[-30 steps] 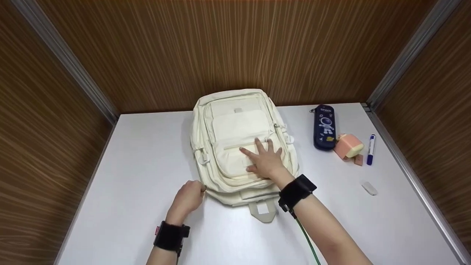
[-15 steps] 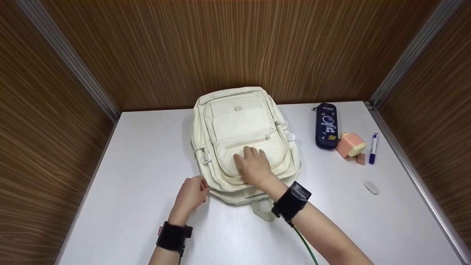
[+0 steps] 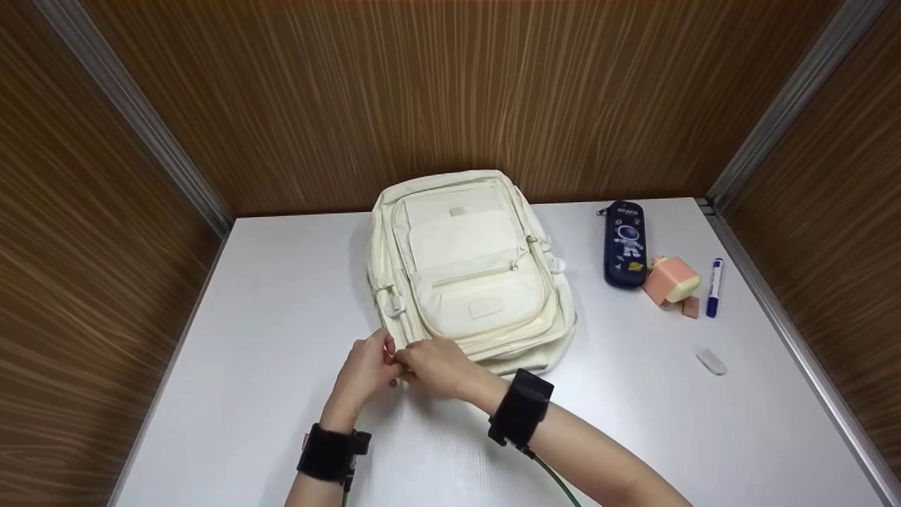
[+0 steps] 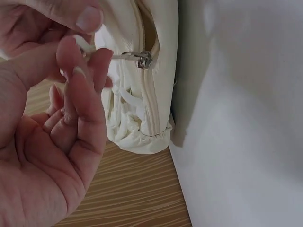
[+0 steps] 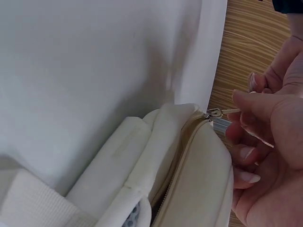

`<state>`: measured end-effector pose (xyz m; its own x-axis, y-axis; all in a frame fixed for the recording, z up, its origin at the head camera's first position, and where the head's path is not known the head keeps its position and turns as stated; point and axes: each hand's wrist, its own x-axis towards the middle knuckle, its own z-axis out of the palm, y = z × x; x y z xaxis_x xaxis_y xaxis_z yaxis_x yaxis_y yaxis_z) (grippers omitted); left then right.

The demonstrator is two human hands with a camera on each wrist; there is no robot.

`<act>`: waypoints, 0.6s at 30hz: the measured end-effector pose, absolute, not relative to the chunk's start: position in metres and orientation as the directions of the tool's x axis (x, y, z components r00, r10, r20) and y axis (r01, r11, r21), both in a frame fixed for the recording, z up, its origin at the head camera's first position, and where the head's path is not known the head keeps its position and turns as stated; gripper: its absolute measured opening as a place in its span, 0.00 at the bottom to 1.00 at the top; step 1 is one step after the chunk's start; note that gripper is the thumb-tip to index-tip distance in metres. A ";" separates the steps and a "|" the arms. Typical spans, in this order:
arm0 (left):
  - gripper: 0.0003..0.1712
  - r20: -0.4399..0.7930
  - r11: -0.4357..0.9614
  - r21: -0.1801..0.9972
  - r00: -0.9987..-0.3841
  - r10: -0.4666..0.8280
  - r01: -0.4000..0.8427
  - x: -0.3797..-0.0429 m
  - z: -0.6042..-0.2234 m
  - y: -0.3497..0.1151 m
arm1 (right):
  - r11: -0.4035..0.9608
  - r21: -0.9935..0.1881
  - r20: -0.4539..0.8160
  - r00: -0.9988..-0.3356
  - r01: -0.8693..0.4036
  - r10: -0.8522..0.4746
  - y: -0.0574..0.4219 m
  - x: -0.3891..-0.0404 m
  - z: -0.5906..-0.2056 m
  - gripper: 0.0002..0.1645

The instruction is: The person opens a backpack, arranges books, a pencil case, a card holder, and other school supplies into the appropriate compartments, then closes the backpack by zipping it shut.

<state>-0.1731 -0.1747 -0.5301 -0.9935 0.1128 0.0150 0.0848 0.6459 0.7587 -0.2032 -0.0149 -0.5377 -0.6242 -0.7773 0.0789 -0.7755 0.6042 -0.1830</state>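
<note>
A cream backpack [image 3: 464, 243] lies on the white table with its front pockets facing up. At its near left corner my left hand [image 3: 364, 370] pinches the corded zipper pull [image 4: 128, 56], drawn out taut from the metal slider. My right hand [image 3: 438, 366] meets it there, its thumb and finger curled on the same pull [image 5: 216, 113] in the right wrist view. The zipper's edges are parted on one side of the slider, showing a gap [image 5: 182, 149]. The cord's end is mostly hidden among the fingers of both hands.
To the right lie a dark blue pencil case [image 3: 624, 243] with an astronaut, a pink and yellow cube-shaped item [image 3: 672, 280], a small pinkish block [image 3: 690, 307], a blue-capped marker [image 3: 715, 287] and a whitish eraser-like piece [image 3: 712, 361]. Wood-grain panels [image 3: 450, 91] enclose the table.
My right hand has left the backpack's front pocket, where it lay spread, and moved down and left to join my left hand at the zipper pull. The left hand has stayed at the corner.
</note>
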 end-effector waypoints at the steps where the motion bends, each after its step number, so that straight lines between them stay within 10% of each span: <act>1: 0.15 0.004 0.630 0.772 -0.991 0.131 0.086 -0.173 -0.528 -0.175 | 0.606 -0.190 0.077 -0.627 -0.773 -0.775 -0.015 -0.204 -0.539 0.03; 9: 0.12 -0.040 0.429 0.899 -0.962 0.271 0.083 -0.180 -0.532 -0.185 | 0.582 -0.262 0.074 -0.618 -0.770 -0.783 -0.011 -0.211 -0.550 0.05; 18: 0.18 -0.263 0.504 0.816 -0.958 -0.112 -0.283 -0.200 -0.567 -0.196 | 0.522 -0.305 0.134 -0.579 -0.796 -0.804 -0.012 -0.208 -0.550 0.09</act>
